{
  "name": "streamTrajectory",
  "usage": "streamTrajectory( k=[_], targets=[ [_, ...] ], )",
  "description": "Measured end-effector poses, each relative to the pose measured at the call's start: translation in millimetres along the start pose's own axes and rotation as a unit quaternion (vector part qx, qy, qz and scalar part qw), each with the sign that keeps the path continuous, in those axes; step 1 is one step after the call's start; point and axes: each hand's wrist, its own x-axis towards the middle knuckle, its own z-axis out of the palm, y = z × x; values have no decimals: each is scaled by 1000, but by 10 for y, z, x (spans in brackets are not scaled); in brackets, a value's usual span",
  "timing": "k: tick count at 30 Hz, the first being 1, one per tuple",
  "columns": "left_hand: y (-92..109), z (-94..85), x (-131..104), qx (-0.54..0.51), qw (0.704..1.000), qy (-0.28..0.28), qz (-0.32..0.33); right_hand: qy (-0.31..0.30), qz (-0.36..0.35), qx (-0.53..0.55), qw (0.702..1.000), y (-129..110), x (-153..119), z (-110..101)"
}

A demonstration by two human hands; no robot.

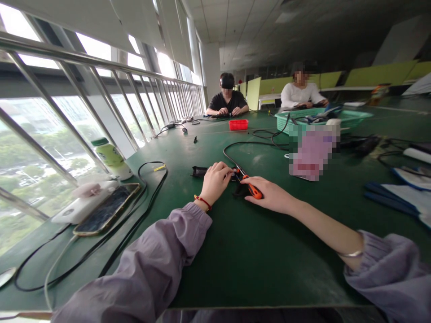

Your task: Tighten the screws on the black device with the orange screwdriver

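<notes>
On the green table, my left hand point(216, 181) is closed over a black cylindrical device point(199, 171), whose left end sticks out past the fingers. My right hand point(271, 195) is wrapped round the orange and black handle of a screwdriver point(255, 191). The tool's tip points up and left, to the device parts beside my left fingertips. A black cable point(232, 147) runs from there toward the back right. Small dark parts lie under and between the two hands, too blurred to name.
Phone point(109, 208), white power bank point(84, 202) and green bottle point(112, 159) stand at left among loose cables. Ahead are a red tray point(238, 125) and a green basket point(284, 124). Blue-white gloves point(404, 197) lie at right. Two people sit across the table.
</notes>
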Motion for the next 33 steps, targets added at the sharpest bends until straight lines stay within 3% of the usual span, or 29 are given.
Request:
streamTrajectory(
  k=[8, 12, 16, 22, 26, 33],
  targets=[
    [44, 5, 16, 84, 995, -18, 54, 0, 8, -12, 1000, -67, 5, -19],
    [79, 6, 22, 112, 991, -21, 66, 29, 14, -9, 999, -85, 11, -7],
    [-29, -35, 8, 76, 995, -32, 51, 120, 28, 31, 992, -87, -9, -49],
    [-465, -129, -78, 41, 996, -84, 6, 286, 42, 167, 943, -83, -74, -129],
    [-556, -131, -111, 49, 992, -114, -12, 284, 26, 207, 936, -118, -91, -120],
    [-424, -135, -114, 92, 992, -82, -2, 277, 29, 186, 942, -144, -107, -120]
  ],
)
